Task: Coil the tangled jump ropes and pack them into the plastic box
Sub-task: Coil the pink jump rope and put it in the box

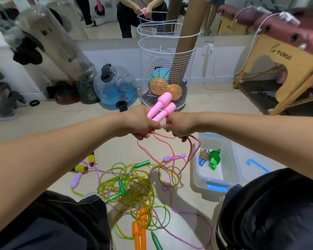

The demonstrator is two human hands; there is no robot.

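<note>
My left hand (139, 123) grips two pink jump-rope handles (161, 108) that stick up side by side above my fists. My right hand (181, 126) pinches the pink cord (192, 152) just beside them; the cord hangs in loops toward the floor. Below, a tangle of yellow-green rope (130, 184) with green handles lies on the floor, mixed with a purple rope (172, 157). Two orange handles (139, 230) lie near my knees. The clear plastic box (237, 159) with blue latches stands at the right and holds a coiled green rope (214, 158) and another small bundle.
A white wire basket (167, 69) with balls and a cardboard tube stands straight ahead. A blue water-filled weight (116, 87) sits to its left. At the right stands a wooden bench (285, 69). The blue-handled box lid (257, 165) lies beside the box. My knees frame the rope pile.
</note>
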